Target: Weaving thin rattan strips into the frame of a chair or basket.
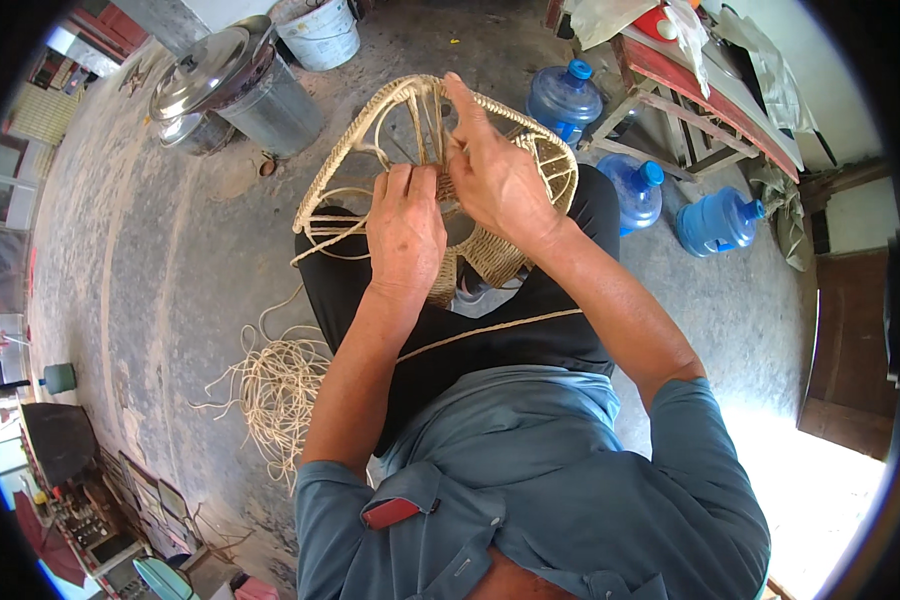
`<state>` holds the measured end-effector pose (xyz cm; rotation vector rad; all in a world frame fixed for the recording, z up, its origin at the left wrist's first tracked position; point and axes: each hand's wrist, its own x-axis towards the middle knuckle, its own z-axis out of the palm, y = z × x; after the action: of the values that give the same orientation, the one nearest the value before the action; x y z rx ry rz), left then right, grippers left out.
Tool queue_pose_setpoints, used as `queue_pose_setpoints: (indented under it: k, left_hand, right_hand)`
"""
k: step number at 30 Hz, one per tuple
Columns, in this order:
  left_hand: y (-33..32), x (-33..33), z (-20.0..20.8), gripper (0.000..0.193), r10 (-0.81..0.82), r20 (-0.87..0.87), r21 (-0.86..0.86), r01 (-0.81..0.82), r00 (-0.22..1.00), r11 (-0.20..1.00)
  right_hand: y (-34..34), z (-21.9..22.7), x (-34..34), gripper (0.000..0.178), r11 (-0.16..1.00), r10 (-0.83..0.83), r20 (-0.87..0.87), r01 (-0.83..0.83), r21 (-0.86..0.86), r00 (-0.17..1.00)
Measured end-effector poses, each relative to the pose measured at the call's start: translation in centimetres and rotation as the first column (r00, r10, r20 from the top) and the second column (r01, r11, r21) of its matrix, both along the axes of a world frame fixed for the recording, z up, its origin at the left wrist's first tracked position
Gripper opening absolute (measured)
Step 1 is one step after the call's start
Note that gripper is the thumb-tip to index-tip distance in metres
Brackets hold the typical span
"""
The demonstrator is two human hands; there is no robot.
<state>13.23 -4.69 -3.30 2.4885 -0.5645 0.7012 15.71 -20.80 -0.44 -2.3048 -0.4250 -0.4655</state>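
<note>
Frame [342,152] sits at 12 o'clock from where I'm watching, over the knees, curved rim away from the body. My left hand [407,225], at 11, is mostly closed, fingers curled over the inner weave and holding the frame; its thumb is hidden. My right hand [505,190], at 1, is half curled, index stretched to the rim at 12 — can't tell whether it pinches a strand.

I'd judge the frame light, springy at the thin ribs, stiffer along the wrapped rim. Rough twist, so little slip; loose ribs could bend. I'd take hold by the rim at its 10 and 2, or by the dense weave at its 6, rather than by single ribs.

Cord [490,331] crosses the black trousers [470,350]; soft, easily tangled. Heap [280,385] of similar cord on the floor [170,320] at 8. Three jugs [630,190] from 1 to 3, pail [320,40] at 11.
</note>
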Motion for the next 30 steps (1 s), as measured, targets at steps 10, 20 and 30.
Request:
queue_pose_setpoints:
  k: [10, 20, 30]
  left_hand:
    - [-1.2, 0.3, 0.7, 0.024, -0.123, 0.177, -0.043, 0.132, 0.977, 0.990]
    - [-3.4, 1.6, -0.2, 0.027, -0.231, 0.101, -0.039, 0.236, 0.968, 0.971]
    - [-3.1, 2.1, 0.2, 0.013, -0.164, 0.059, 0.009, 0.164, 0.985, 0.986]
  right_hand:
    - [-15.8, -1.8, -2.8, 0.050, 0.585, 0.284, -0.366, 0.142, 0.798, 0.886]
    - [-69.3, -0.5, -27.1, 0.027, 0.159, -0.668, -0.483, 0.742, 0.651, 0.566]
    - [-67.6, -12.0, -31.3, 0.030, 0.098, -0.799, -0.594, 0.995, 0.023, 0.093]
